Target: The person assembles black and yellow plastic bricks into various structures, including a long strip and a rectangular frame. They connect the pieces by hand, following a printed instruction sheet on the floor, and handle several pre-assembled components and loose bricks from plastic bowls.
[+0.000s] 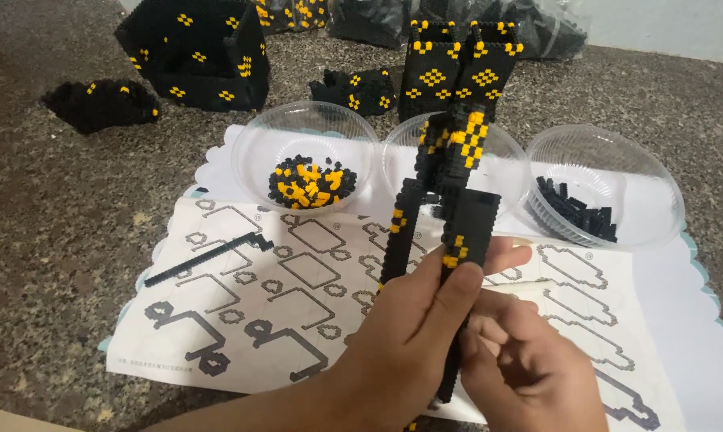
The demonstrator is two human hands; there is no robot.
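Observation:
A tall, thin assembly of small black and yellow building bricks (449, 184) stands upright in front of me. My left hand (409, 332) wraps around its lower part, thumb pressed on the front. My right hand (529, 360) sits just to the right and below, fingers curled against the bottom of the same assembly. Under both hands lies a printed instruction sheet (241, 312) with outline drawings of brick shapes. A long thin black brick strip (209, 258) lies loose on the sheet to the left.
Three clear plastic bowls stand beyond the sheet: the left one (249, 140) holds black and yellow bricks, the middle one (393, 160) is partly hidden, the right one (657, 200) holds black bricks. Finished black-and-yellow block walls (201, 52) and towers (457, 72) stand on the speckled stone counter (49, 208).

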